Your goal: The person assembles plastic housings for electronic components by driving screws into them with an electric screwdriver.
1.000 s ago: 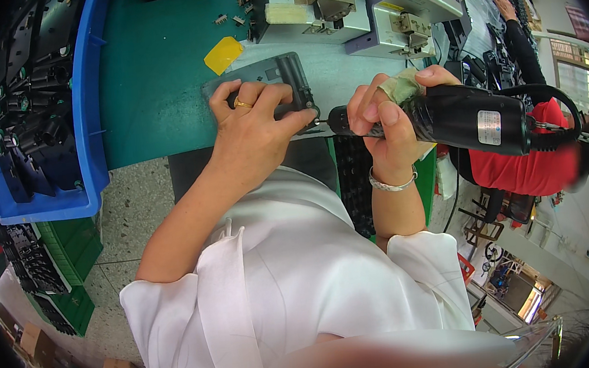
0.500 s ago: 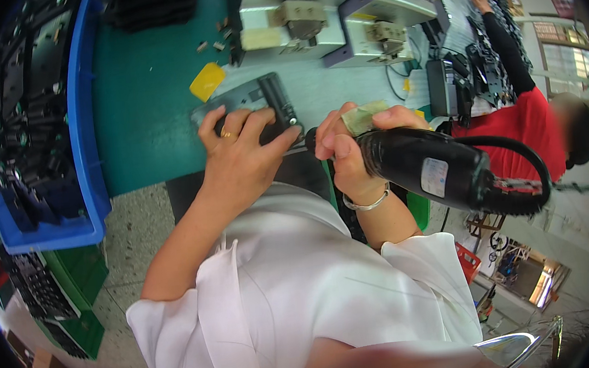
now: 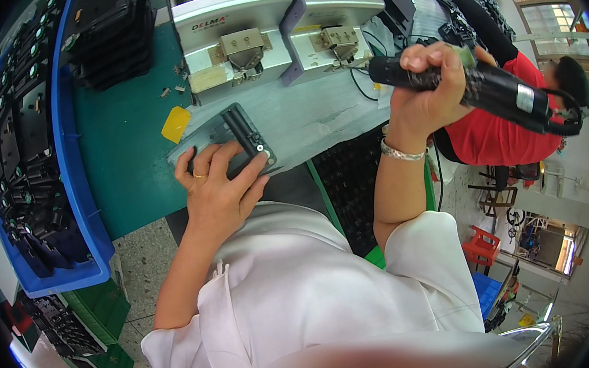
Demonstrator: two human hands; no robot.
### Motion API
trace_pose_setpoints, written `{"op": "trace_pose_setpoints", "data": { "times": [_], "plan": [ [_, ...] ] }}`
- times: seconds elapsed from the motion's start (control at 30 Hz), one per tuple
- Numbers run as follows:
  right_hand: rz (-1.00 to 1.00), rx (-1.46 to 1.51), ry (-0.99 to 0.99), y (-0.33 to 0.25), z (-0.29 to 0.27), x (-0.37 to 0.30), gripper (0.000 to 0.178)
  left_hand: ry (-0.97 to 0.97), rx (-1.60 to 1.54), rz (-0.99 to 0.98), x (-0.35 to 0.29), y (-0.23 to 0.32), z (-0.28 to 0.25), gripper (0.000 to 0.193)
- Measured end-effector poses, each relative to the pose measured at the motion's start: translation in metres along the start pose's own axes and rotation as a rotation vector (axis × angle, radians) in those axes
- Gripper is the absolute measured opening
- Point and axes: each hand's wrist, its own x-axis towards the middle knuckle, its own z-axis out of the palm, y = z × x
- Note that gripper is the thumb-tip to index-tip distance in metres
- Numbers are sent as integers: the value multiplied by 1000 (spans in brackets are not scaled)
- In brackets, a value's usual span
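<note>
Lifted away since a moment ago, the right hand (image 3: 428, 96) grips the black electric screwdriver (image 3: 476, 85) at upper right; the left hand (image 3: 218, 188) presses flat, fingers spread, on the grey panel (image 3: 222, 130) at centre. Driving looks paused, the remainder unclear.

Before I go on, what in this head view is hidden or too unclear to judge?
- Near end of the grey part: covered by the left hand.
- Tip of the black power screwdriver: the bit cannot be made out in the head view; the right hand wraps the barrel.
- Small loose pieces on the green mat: too small to identify.
- Blue bin: far side bent and cut by the fisheye rim.
</note>
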Motion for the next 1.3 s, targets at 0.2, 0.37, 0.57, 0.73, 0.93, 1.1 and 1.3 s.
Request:
{"op": "trace_pose_setpoints", "data": {
  "times": [0.2, 0.37, 0.57, 0.73, 0.93, 1.1, 1.3],
  "plan": [
    [35, -75, -28, 13, -2, 4, 46, -18, 23, -20, 0, 1, 1, 29],
    [41, -46, -42, 18, -3, 4, 47, -21, 33, -26, 0, 1, 1, 30],
    [59, -37, -31, 19, -5, 3, 46, -25, 34, -27, 0, 2, 1, 31],
    [58, -39, -24, 19, -6, 3, 47, -25, 36, -25, 1, 2, 1, 31],
    [25, -26, -13, 18, -6, 2, 47, -23, 33, -28, 1, 2, 1, 30],
    [33, -29, -34, 20, -6, 2, 47, -18, 35, -27, 0, 1, 2, 30],
    [55, -46, -60, 16, -7, 3, 46, -32, 34, -32, 1, 3, -1, 32]
  ]
}}
